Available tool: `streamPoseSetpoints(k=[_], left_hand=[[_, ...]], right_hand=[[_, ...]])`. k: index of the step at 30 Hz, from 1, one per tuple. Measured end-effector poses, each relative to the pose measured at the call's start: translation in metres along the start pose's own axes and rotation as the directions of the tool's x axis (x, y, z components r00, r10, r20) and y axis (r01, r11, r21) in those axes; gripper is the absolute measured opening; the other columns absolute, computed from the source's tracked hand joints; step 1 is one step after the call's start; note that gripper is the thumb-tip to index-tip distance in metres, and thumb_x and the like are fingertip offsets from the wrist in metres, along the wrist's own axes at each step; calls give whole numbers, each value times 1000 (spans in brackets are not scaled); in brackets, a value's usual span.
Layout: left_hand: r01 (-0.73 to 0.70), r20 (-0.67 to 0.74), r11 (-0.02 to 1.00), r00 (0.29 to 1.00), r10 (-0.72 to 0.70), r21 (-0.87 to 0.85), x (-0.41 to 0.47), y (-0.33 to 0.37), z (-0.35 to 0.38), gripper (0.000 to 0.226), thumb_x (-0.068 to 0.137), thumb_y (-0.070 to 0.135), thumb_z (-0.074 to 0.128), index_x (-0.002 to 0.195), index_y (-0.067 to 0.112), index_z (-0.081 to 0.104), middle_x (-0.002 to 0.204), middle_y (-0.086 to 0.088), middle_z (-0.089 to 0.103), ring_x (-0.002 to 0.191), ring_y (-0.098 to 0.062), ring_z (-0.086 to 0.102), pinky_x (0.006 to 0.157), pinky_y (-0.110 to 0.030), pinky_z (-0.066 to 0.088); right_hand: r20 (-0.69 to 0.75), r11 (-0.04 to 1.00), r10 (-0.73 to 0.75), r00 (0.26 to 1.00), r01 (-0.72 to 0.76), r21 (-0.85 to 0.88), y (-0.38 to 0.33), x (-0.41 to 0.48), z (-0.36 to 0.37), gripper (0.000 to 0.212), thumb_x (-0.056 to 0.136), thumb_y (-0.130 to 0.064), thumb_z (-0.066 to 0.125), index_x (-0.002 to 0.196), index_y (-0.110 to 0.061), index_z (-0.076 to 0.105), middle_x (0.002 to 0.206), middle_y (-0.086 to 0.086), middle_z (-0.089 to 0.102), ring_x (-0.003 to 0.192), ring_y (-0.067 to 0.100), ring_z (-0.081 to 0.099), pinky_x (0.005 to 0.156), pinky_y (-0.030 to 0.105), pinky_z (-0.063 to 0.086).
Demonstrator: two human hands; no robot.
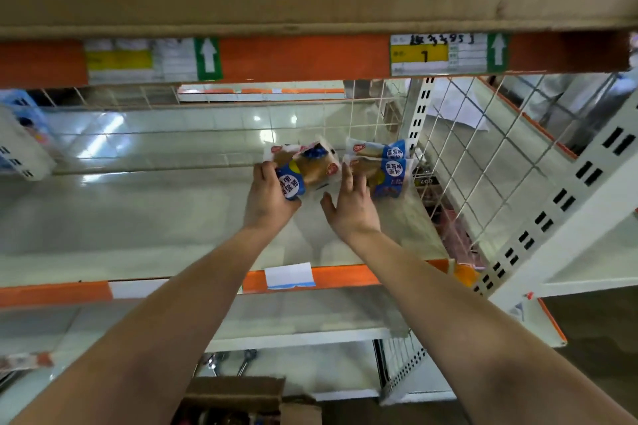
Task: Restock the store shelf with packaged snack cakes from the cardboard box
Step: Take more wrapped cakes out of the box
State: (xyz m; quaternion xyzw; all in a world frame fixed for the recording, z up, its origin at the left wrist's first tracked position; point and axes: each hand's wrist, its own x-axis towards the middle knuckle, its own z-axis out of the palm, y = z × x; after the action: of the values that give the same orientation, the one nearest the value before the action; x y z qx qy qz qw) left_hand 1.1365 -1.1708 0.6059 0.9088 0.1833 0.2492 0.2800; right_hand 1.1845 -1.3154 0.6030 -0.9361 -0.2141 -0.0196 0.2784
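Left hand (267, 198) gripping a blue-and-white snack cake pack (291, 183) at mid-frame over the white shelf (138, 217), right hand (352, 203) released with fingers spread (holding nothing) beside two stacked packs (386, 169) against the wire divider (476, 155) right of centre, cardboard box (238, 397) at bottom centre.

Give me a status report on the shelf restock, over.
Left hand grips snack cake packs. Right hand open, by two stacked packs beside wire divider. Nothing blocking the shelf.
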Motion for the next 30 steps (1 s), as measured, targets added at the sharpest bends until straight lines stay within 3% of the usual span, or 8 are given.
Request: streamPoseSetpoints(k=[4, 7, 13, 19, 23, 26, 28, 30], left_hand=[[67, 3, 994, 998, -67, -85, -12, -6, -8, 67, 64, 4, 78, 116, -8, 40, 120, -21, 40, 103, -35, 53, 77, -27, 43], [39, 74, 992, 997, -30, -118, -24, -15, -10, 69, 63, 6, 81, 116, -8, 39, 124, -21, 37, 105, -29, 51, 78, -16, 37], [-68, 283, 981, 952, 119, -184, -50, -31, -22, 81, 68, 16, 79, 136, 14, 34, 134, -1, 40, 109, -16, 52, 88, -26, 49], [-131, 464, 991, 879, 112, 8, -61, -44, -31, 75, 80, 21, 63, 143, 28, 23, 136, 1, 47, 111, -17, 54, 87, -24, 45], [-82, 320, 993, 946, 51, 85, -43, -43, -42, 79, 81, 25, 66, 144, 22, 20, 149, 2, 28, 127, -22, 44, 98, -34, 44], [-252, 272, 932, 945, 180, 261, -24, -39, -56, 93, 80, 24, 70, 150, 23, 9, 158, 4, 10, 139, -22, 22, 103, -37, 40], [-421, 375, 828, 883, 282, 369, -16, -36, -60, 98, 79, 27, 72, 151, 29, 5, 159, 7, 3, 140, -23, 19, 102, -37, 42], [-488, 466, 770, 839, 282, 411, -15, -36, -58, 102, 78, 31, 73, 151, 32, 2, 159, 9, -4, 141, -22, 18, 99, -36, 45]], right_hand=[[-18, 964, 19, 1000, -13, 265, -28, -2, 4, 74, 97, -36, 48, 153, -13, 5, 156, 13, 7, 141, 34, 26, 109, 39, 31], [-11, 929, 19, 1000, -14, 369, -39, -2, 5, 82, 94, -40, 55, 154, -16, 4, 159, 13, -3, 143, 34, 21, 111, 41, 29], [-41, 891, 96, 995, -68, 450, -48, -1, 10, 98, 82, -42, 70, 153, -21, 7, 159, 11, -9, 144, 36, 17, 111, 43, 30], [-34, 927, 87, 996, -68, 369, -46, -4, 9, 106, 77, -30, 77, 153, -20, 5, 157, 10, 1, 135, 36, 35, 105, 40, 38], [26, 974, -87, 996, 79, 214, -43, -7, 3, 108, 80, -33, 74, 153, -22, -5, 159, 4, -2, 136, 35, 33, 107, 40, 36], [172, 967, -246, 954, 230, 109, -38, -8, 1, 116, 79, -28, 76, 150, -30, -16, 159, -3, -13, 135, 38, 36, 107, 42, 36], [282, 937, -343, 896, 347, 40, -35, -9, 1, 119, 78, -31, 75, 148, -34, -21, 157, -4, -12, 133, 41, 37, 106, 45, 41], [314, 912, -394, 864, 411, 15, -32, -10, 2, 118, 79, -36, 73, 148, -33, -22, 154, -3, -2, 130, 40, 40, 102, 44, 45]])
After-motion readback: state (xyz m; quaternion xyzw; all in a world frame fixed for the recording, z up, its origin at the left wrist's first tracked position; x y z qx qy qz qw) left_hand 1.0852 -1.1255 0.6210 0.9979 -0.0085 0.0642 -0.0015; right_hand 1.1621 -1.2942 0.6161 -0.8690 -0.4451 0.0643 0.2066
